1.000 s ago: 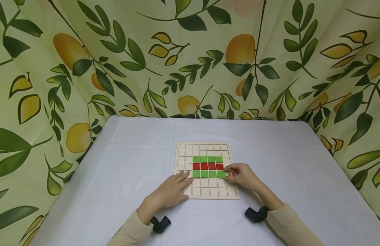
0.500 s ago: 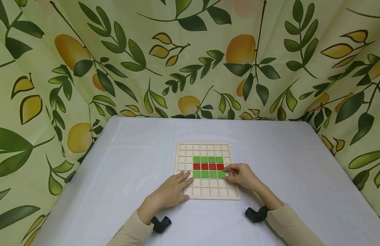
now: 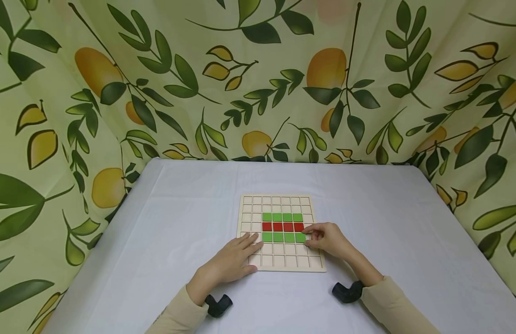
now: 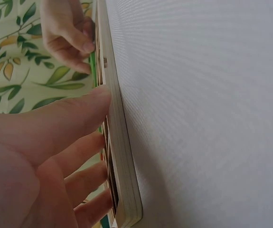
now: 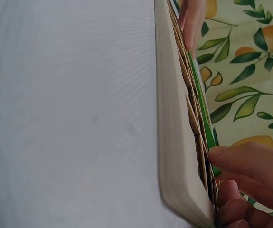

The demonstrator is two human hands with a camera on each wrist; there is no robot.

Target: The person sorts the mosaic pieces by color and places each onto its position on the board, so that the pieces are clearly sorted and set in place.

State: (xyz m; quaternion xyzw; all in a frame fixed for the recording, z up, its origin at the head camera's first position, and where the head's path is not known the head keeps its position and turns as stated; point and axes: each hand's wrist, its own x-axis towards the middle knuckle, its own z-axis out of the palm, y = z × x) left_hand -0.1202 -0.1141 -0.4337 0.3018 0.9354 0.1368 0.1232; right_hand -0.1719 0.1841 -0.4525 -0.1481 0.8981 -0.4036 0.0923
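A pale wooden grid board (image 3: pixel 285 263) lies on the table. In it are a row of green tiles (image 3: pixel 276 217), a row of red tiles (image 3: pixel 278 227) and a second green row nearer me. My right hand (image 3: pixel 326 239) pinches the rightmost green tile (image 3: pixel 300 237) of the near row between thumb and index finger. In the right wrist view the thumb (image 5: pixel 221 153) touches that tile's edge. My left hand (image 3: pixel 228 260) rests with spread fingers on the board's left side, its thumb (image 4: pixel 100 97) against the front edge.
A white cloth (image 3: pixel 191 195) covers the table. Black curved pieces (image 3: pixel 218 305) sit at both wrists, by the beige sleeves. A curtain (image 3: pixel 258 93) printed with fruit and leaves hangs behind and at both sides.
The rightmost green tile of the near row has shifted slightly left and now sits in line against its neighbour. Both hands have stayed nearly still.
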